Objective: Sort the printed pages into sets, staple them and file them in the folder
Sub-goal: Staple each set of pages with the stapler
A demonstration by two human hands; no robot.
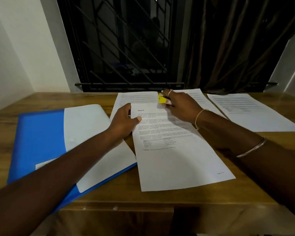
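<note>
Gripping entry, centre of frame: right hand (179,106), fingers curled round a small yellow stapler (162,99), which sits at the far edge of the front set.

Left hand (124,121), just left of centre: thumb on top and fingers curled under, pinching the front set near its upper-left corner.

Front set (177,159): printed white pages with a heading beginning "Section" and a small table mid-sheet. It lies flat, long axis running from upper centre down toward the lower right. Sheet count cannot be told.

Governing relation: the set's top-left corner lies between the two hands, just left of the stapler and just above the left thumb. The right hand is nearer the top edge. The left hand appears to steady the paper. Judged: stapling that corner calls for a short move of the stapler leftward along the top edge.

Folder (39,142): blue, open flat, left half of frame, white sheets (85,120) lying in it.

Other pages: one (138,97) behind the front set, one (194,94) beyond the right hand, one (255,113) at right.

Table (160,201): wood grain.

Room: white wall (24,48) at upper left, dark barred window (119,45) at top centre, brown curtain (237,45) at upper right.
</note>
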